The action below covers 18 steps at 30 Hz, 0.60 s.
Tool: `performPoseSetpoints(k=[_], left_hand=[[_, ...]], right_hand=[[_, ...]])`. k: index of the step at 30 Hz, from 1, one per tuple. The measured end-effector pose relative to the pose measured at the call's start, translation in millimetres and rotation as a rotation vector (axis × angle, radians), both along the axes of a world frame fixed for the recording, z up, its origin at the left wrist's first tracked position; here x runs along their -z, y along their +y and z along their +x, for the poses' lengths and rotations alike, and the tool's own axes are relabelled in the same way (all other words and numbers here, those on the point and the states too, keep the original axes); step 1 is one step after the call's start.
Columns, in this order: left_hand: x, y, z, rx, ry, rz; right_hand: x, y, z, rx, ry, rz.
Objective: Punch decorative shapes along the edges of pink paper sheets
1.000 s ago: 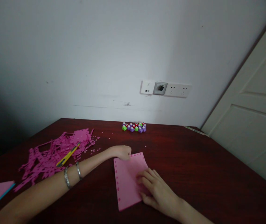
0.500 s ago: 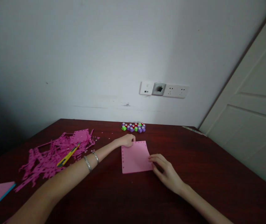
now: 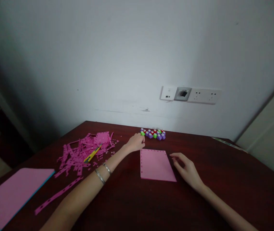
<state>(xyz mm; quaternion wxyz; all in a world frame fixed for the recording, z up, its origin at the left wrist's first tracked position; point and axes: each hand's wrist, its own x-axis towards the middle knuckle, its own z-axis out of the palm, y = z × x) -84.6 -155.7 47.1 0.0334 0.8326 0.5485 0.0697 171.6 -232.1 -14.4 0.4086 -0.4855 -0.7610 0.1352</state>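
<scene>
A pink foam sheet (image 3: 155,165) with punched holes along its left and far edges lies flat on the dark red table (image 3: 223,179). My left hand (image 3: 136,142) reaches past the sheet's far left corner, its curled fingers at the green punch on the left end of a cluster of small coloured craft punches (image 3: 153,133). Whether it grips one I cannot tell. My right hand (image 3: 187,168) rests on the table just right of the sheet, fingers loosely apart, holding nothing. Two bracelets (image 3: 102,172) sit on my left wrist.
A heap of pink foam scraps (image 3: 86,147) with a yellow utility knife (image 3: 92,153) on it lies at the left. A long punched strip (image 3: 57,195) and a stack of pink sheets (image 3: 12,195) sit nearer. Wall sockets (image 3: 190,95) are behind; a door stands at the right.
My left hand left the sheet's corner and reached forward to the punches. My right hand let go of the sheet's right edge. The view shifted left.
</scene>
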Motion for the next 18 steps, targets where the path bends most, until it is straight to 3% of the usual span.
performPoseSetpoints(k=[6,9,14,18], left_hand=[[-50.2,-9,-109,-0.472,0.133,-0.134],[-62.5,-23,-156,-0.67,0.2,-0.282],[-51.9,-43,-186,-0.821,0.245,-0.61],[-34.0,-44,-183,-0.841,0.265,-0.696]], right_hand=[[16.7,26,4,0.022,0.176,-0.147],[25.0,32,9,0.024,0.295,-0.26],[26.1,35,13,0.072,0.343,-0.351],[23.6,34,12,0.081,0.343,-0.385]])
